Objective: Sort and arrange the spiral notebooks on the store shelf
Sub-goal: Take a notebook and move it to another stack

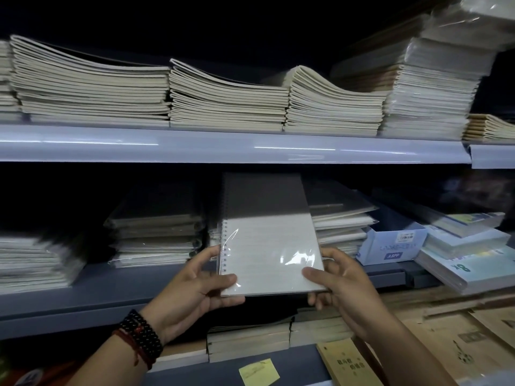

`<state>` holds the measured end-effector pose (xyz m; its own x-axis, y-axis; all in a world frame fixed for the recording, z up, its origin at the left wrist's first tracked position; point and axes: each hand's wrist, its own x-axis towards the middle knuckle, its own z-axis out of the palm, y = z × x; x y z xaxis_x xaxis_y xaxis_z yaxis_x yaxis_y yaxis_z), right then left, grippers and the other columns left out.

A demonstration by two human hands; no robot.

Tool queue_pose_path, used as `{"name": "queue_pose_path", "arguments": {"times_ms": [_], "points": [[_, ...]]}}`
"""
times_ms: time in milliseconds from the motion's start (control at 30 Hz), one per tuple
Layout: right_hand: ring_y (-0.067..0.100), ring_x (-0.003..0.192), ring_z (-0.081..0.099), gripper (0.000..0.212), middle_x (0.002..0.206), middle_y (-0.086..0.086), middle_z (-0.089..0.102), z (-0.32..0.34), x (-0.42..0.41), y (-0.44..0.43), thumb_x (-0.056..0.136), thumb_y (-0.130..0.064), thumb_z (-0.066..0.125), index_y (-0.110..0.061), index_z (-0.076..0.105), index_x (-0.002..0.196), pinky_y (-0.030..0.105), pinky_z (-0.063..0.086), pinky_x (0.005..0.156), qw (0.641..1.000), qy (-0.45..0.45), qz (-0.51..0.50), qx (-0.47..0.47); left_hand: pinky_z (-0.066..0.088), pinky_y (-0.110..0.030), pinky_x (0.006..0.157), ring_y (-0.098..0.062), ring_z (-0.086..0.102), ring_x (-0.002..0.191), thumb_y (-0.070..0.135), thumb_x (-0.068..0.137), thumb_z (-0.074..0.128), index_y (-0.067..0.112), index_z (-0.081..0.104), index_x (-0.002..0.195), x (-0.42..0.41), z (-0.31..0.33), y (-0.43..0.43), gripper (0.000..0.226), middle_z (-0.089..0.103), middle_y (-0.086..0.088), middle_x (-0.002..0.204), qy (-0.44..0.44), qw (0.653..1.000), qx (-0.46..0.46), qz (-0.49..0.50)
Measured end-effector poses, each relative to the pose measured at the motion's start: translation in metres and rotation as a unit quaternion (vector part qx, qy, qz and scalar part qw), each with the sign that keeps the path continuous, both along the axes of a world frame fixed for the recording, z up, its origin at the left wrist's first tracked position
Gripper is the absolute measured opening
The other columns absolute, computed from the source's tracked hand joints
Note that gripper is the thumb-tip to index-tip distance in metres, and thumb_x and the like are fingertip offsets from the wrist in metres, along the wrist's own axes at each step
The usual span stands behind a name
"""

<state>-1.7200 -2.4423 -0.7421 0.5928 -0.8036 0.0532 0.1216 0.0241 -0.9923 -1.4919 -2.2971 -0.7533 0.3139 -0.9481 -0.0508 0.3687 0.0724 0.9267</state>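
Across the scene runs a long pale-grey metal shelf [223, 147] bearing stacks of cream soft-cover exercise books [89, 90]. Below it, nearer than the lower shelf's wrapped stacks [156, 235], is a white plastic-wrapped spiral notebook [267, 240], its near corners pinched by the left hand [192, 291] and right hand [345, 285], thumbs on top, fingers curled beneath.

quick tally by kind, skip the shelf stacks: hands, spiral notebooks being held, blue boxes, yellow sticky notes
hands: 2 (left hand, right hand, each gripping a near corner of the notebook)
spiral notebook held: 1
blue box: 1
yellow sticky note: 1
total: 5
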Motion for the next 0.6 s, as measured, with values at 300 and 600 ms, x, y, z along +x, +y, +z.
{"name": "queue_pose_path", "arguments": {"times_ms": [300,600], "points": [[0.036,0.055,0.061,0.028,0.102,0.012,0.07,-0.007,0.018,0.01,0.086,-0.004,0.074,-0.005,0.058,0.108,0.034,0.047,0.045,0.996,0.01,-0.076,-0.036,0.063,-0.041,0.068,-0.029,0.071,0.084,-0.012,0.081,0.072,0.0,0.064,0.118,0.0,0.0,0.0,0.039,0.071,-0.014,0.089,-0.048,0.99,-0.008,0.134],[0.022,0.05,0.051,0.021,0.084,-0.005,0.071,0.014,0.055,0.033,0.086,-0.016,0.077,-0.017,0.063,0.101,0.023,0.038,0.039,0.99,0.048,-0.078,-0.109,0.063,-0.032,0.064,-0.026,0.075,0.073,-0.008,0.08,0.076,0.0,0.068,0.105,0.019,0.022,0.031,0.026,0.078,-0.009,0.085,-0.076,0.967,-0.028,0.243]]}}
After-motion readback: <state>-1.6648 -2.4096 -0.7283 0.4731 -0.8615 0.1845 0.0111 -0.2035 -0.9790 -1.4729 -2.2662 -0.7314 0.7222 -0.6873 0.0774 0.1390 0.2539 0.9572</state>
